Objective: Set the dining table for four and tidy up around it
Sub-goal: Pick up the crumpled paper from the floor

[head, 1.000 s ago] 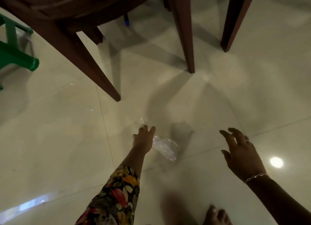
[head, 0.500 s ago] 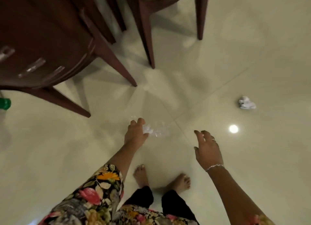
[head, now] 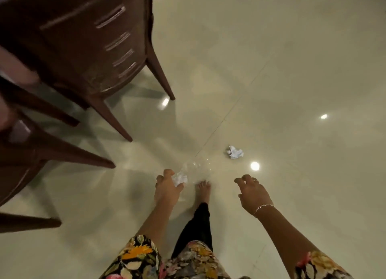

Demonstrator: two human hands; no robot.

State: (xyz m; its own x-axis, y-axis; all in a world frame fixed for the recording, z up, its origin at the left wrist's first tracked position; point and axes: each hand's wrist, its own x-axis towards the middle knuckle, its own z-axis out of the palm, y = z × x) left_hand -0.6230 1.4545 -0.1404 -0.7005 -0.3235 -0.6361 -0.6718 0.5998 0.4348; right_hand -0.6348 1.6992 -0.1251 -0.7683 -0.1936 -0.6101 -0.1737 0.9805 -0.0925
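My left hand (head: 167, 187) grips a crumpled clear plastic wrapper (head: 195, 170), with a white crushed part (head: 179, 178) showing between thumb and fingers. It hangs above the pale tiled floor, just ahead of my bare foot (head: 203, 190). My right hand (head: 251, 192) hovers to the right with loosely spread fingers and holds nothing; a thin bracelet circles its wrist. A crumpled white paper ball (head: 235, 152) lies on the floor ahead of my right hand.
A dark brown plastic chair (head: 94, 48) stands at the upper left, its legs reaching toward the middle. More brown chair legs (head: 62, 155) jut in from the left edge. Glossy floor tiles (head: 292, 69) with ceiling-light reflections spread to the right.
I have stood up from near the floor, lifting the plastic wrapper in my left hand. The view has swung, so the chairs sit further left and the paper ball is nearer.
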